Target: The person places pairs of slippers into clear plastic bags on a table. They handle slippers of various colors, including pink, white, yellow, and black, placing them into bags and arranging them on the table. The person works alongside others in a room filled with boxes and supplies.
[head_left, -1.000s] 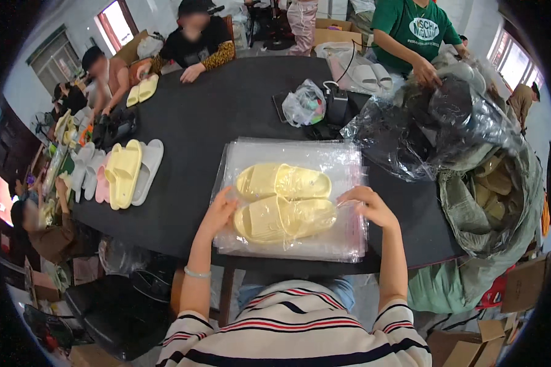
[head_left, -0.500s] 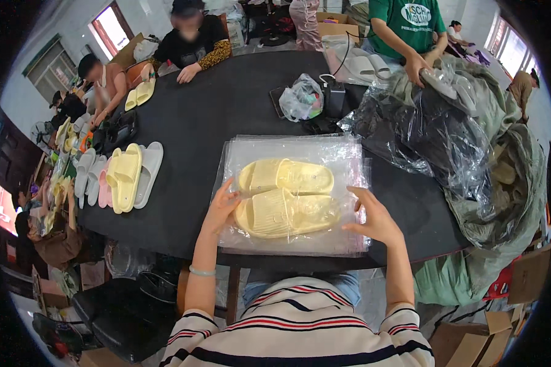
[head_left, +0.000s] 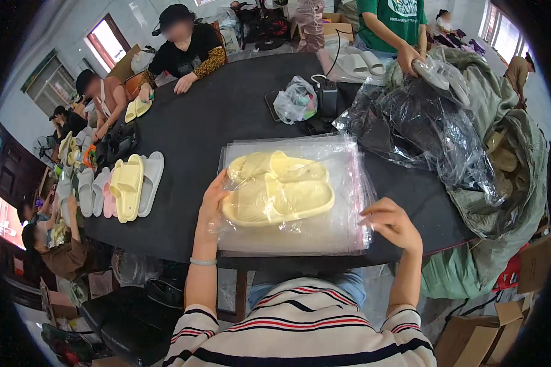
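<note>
A pair of yellow slippers (head_left: 281,199) lies side by side inside a clear plastic bag, on top of a stack of clear plastic bags (head_left: 300,241). My left hand (head_left: 213,202), with a pale bangle on its wrist, is closed on the left end of the bagged slippers. By the stack's right edge is my right hand (head_left: 395,225), its fingers bent and drawn together. Whether they pinch the bag's film there is too blurred to make out.
Grey, pink and yellow slippers (head_left: 127,189) stand in a row at the left of the black table (head_left: 183,140). Behind the stack are a small plastic bag (head_left: 296,101) and a black box (head_left: 328,98). Sacks and dark plastic (head_left: 410,128) cover the right side. Several people work around.
The bagged slippers have shifted slightly left and tilted. My left hand has closed on their left end. My right hand has moved right, its fingers drawing together from a spread.
</note>
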Available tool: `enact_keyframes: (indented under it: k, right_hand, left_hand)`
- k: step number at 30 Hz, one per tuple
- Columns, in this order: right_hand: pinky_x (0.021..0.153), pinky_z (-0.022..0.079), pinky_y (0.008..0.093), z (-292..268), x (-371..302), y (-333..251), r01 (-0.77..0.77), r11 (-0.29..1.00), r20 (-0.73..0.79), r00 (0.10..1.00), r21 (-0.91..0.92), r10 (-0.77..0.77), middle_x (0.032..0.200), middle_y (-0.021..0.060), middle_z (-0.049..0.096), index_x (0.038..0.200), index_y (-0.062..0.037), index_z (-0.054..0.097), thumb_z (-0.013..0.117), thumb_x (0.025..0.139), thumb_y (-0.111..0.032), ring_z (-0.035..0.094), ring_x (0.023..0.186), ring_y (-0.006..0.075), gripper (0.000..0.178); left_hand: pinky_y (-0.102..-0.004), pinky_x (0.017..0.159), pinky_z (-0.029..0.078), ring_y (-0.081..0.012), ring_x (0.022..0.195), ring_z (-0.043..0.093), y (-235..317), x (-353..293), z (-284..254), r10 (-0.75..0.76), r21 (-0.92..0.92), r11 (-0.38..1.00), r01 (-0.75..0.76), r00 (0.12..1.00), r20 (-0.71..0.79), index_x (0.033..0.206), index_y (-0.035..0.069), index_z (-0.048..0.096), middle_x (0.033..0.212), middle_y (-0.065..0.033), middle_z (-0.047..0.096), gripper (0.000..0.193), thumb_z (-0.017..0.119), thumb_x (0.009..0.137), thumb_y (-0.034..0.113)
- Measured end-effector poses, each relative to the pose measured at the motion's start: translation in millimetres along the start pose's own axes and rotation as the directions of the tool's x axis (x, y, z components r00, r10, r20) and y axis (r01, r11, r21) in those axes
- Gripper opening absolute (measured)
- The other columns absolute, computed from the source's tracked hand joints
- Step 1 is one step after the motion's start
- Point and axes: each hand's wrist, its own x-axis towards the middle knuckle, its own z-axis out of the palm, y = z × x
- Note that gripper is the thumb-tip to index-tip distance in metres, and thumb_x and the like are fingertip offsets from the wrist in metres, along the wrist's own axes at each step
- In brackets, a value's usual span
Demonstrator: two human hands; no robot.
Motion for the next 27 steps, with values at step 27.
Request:
enact_keyframes:
  k: [27]
  right_hand:
    - [0.082, 0.05, 0.0395, 51.9, 20.4, 25.9, -0.123, 0.965, 0.251, 0.966, 0.23, 0.063, 0.099, 0.0129, 0.071, 0.104, 0.002, 0.069, 0.05, 0.098, -0.032, 0.067, 0.092, 0.0288, 0.04]
  left_hand:
    - [-0.0232, 0.062, 0.045, -0.0078, 0.067, 0.049, -14.2, -102.2, -17.7, 0.108, 0.862, 0.499, 0.091, 0.98, -0.166, 0.144, -0.003, 0.031, 0.089, -0.006, 0.055, 0.072, 0.07, 0.087, 0.017]
